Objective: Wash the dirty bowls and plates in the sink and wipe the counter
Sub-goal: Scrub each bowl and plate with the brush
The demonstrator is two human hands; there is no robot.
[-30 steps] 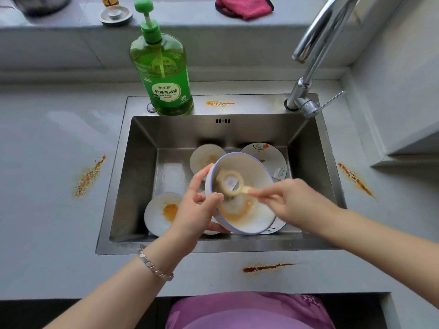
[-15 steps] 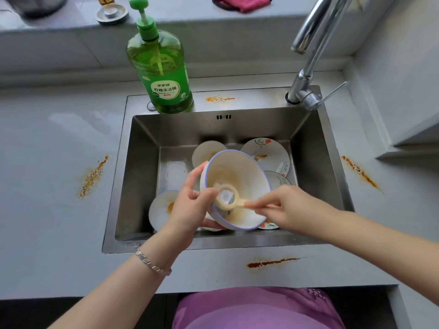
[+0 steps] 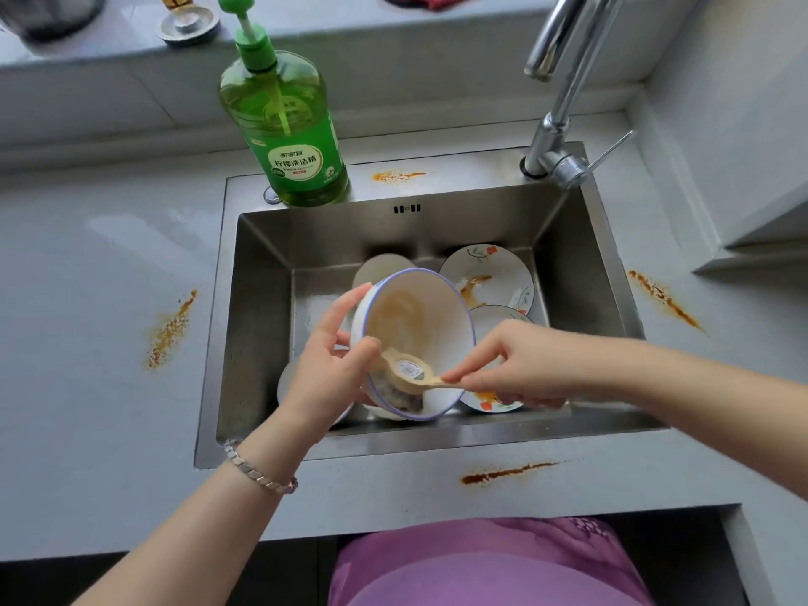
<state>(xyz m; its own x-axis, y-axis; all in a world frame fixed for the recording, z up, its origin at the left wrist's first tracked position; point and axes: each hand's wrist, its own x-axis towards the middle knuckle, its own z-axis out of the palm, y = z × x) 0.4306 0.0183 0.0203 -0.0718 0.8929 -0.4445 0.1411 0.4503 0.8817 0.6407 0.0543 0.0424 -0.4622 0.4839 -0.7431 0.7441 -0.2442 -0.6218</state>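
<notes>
Our left hand (image 3: 336, 371) grips the bowl (image 3: 419, 317) by its rim, tilted over the sink (image 3: 262, 308), and our right hand (image 3: 518, 365) pinches the brush (image 3: 411, 371) by its handle. The brush head has swept down from the bowl's middle to its lower wall (scrubbing well underway). Orange film clings higher up, and the tabletop (image 3: 109, 277) isn't wiped yet.

A blue-rimmed white bowl (image 3: 415, 317), smeared orange, tilts above the sink (image 3: 258, 299); stained floral plates (image 3: 489, 273) lie far right.
</notes>
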